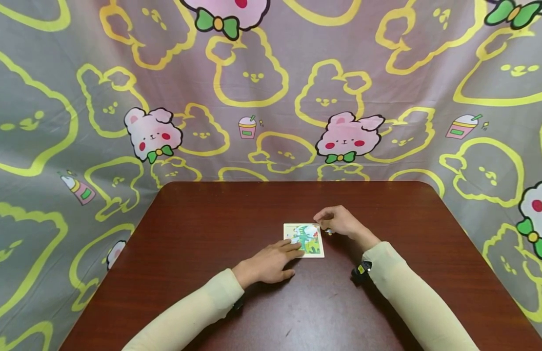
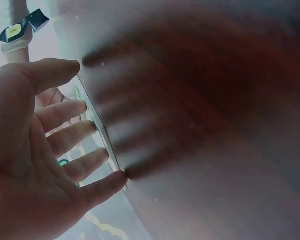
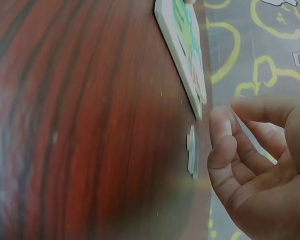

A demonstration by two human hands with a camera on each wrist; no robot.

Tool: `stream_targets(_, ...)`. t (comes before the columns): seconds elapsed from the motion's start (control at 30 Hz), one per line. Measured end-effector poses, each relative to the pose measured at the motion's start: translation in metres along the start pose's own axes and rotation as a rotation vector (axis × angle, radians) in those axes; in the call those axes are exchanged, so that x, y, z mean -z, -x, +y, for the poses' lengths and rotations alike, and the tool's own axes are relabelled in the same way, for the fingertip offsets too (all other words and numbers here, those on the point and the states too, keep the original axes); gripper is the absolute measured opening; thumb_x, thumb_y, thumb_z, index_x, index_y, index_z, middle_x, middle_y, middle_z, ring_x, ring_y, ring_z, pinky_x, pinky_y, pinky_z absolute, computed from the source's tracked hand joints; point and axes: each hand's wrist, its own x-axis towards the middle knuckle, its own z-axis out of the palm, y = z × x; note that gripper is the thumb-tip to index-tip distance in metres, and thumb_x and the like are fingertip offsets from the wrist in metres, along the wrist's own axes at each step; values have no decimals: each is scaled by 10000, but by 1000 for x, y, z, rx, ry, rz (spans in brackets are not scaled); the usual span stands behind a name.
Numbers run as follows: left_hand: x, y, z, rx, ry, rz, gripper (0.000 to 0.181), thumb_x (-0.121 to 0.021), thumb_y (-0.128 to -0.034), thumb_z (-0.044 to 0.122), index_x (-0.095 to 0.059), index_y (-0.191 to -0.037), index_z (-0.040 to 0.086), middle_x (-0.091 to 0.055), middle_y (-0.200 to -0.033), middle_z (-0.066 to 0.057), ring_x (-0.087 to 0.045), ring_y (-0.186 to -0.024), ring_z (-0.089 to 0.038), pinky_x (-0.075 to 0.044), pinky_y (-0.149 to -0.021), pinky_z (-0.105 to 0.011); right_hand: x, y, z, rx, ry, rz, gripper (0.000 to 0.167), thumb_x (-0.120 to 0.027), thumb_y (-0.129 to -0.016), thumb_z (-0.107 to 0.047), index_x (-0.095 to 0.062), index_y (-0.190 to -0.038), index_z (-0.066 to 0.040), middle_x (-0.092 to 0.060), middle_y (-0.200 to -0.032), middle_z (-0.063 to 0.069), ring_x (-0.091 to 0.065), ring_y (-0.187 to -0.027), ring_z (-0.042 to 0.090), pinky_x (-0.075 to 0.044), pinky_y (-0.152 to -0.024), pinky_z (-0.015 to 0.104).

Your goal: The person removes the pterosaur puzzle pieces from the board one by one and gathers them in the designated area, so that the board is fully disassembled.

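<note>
The small square puzzle board with a pale cream rim and a green cartoon dinosaur on it (image 1: 313, 241) looks like thin wood or stiff card, so I'd guess it's light, rigid and pretty easy to skid around on that shiny red-brown wood-grain tabletop (image 1: 235, 209). Best hold is flat fingers on one side or a pinch on the pale edge, tbh; digging at the middle could pop parts of the picture loose.

The small, thin, pale-edged loose bit(s) (image 3: 193, 155), can't tell if it's one or a couple stacked, should weigh next to nothing. Probably stiff, fiddly to lift off a smooth top, so I'd take it by the sides with fingertips. Thin tabs might chip or bend if forced.

Where stuff is: board's flat on the table, loose bits just off it between 2 and 3 o'clock. The left hand (image 1: 271, 262) comes in from 8 o'clock, fingers straight and resting on the board, not gripping. The right hand (image 1: 339, 222) is at 2 o'clock with fingers curled, tips by the far corner; can't tell if anything's pinched in there.

Looks-wise: green dino mid-picture, yellow-green along the bottom, white and a dab of red towards 1 o'clock.
</note>
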Motion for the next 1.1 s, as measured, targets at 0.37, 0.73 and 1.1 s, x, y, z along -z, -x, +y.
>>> stream_targets(0.37,-2,0,0,7,4,-10,549,-610,-979,348,-487,-1485,174,-401,-1596,-36,-349,-1492,-312,-327,-1216,-397,-15,-2,-11,38,45,-36,183,-667,-915,-66,-750,-1078,-59,-751,-960,101,-595,-639,161,-491,-541,281)
stream_targets(0.73,-3,0,-1,18,1,-11,551,-604,-979,364,-483,-1488,193,-391,-1603,-11,-351,-1491,-307,-370,-1188,-423,-25,-6,-18,82,86,-45,201,-650,-911,-41,-756,-1080,-73,-757,-1051,99,-658,-819,135,-525,-677,269)
stream_targets(1.1,-3,0,-2,15,-5,-17,553,-597,-984,362,-477,-1493,185,-384,-1606,-12,-338,-1499,-298,-348,-1203,-405,-30,-9,-22,107,124,-54,238,-633,-873,13,-756,-1066,-55,-757,-1052,105,-651,-855,159,-511,-695,269)
